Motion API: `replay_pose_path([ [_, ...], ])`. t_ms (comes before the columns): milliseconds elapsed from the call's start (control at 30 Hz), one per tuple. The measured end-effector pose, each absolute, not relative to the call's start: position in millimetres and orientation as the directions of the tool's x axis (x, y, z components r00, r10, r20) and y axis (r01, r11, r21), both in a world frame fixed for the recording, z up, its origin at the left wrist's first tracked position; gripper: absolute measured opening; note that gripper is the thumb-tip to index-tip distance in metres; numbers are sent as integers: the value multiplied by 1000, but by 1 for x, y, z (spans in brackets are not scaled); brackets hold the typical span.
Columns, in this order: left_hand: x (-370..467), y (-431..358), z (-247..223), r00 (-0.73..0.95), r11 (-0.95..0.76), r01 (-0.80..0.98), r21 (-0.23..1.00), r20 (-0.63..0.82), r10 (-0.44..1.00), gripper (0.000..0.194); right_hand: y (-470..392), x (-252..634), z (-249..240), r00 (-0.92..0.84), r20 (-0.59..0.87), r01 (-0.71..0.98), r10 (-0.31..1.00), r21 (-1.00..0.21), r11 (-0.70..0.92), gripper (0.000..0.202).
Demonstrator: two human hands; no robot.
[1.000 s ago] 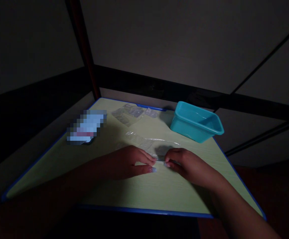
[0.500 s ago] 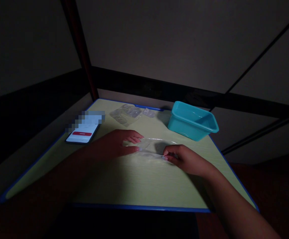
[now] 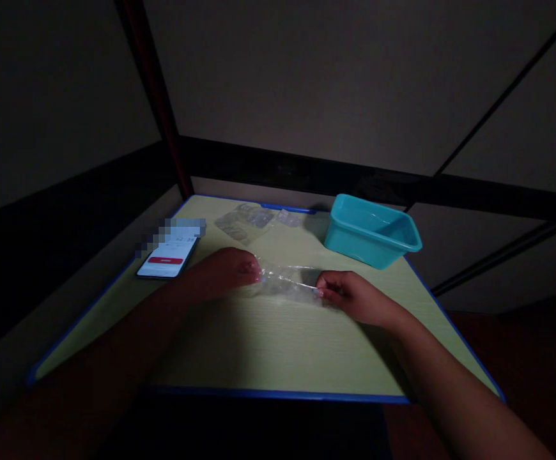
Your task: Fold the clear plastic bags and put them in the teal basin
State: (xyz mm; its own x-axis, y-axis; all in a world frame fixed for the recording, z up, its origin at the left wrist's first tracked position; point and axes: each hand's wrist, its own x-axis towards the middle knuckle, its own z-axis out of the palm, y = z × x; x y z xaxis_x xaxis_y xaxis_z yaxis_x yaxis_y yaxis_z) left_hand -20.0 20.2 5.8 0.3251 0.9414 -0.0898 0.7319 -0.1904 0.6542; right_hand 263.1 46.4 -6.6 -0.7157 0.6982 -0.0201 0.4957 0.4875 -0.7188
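Observation:
A clear plastic bag stretches between my two hands, just over the middle of the table. My left hand is closed on its left end, with the plastic bunched at the fingertips. At the right, my right hand pinches the bag's edge between thumb and fingers. A taut, shiny fold runs from one hand to the other. More clear plastic bags lie flat behind my hands, and a small folded one lies to their right.
A turquoise plastic basin stands at the table's back right corner. At the left edge lies a phone with its screen lit. The pale table has a blue rim, and dark panelled walls rise behind it.
My left fingers, spread over the bag before, have closed on its left end. The plastic is now gathered and drawn taut. My right hand keeps its pinch; the view has shifted slightly.

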Motion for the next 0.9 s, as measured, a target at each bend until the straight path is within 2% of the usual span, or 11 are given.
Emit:
replay_pose_path([
  [167,-17,20,7,347,-244,694,677,-18,938,27,47,262,-6,-714,-8,472,700,-744,473,22],
  [300,-12,20,5,329,-243,614,751,36,943,30,48,261,-6,-708,4,453,706,-765,458,21],
  [433,-4,20,1,347,-232,593,771,15,938,32,49,260,-7,-703,21,427,711,-788,445,17],
  [633,-5,28,-20,315,-187,646,740,-36,948,35,50,259,-8,-672,33,431,740,-795,427,13],
  [900,-7,35,-31,334,-308,710,634,83,939,28,54,259,-11,-667,40,396,744,-826,400,11],
])
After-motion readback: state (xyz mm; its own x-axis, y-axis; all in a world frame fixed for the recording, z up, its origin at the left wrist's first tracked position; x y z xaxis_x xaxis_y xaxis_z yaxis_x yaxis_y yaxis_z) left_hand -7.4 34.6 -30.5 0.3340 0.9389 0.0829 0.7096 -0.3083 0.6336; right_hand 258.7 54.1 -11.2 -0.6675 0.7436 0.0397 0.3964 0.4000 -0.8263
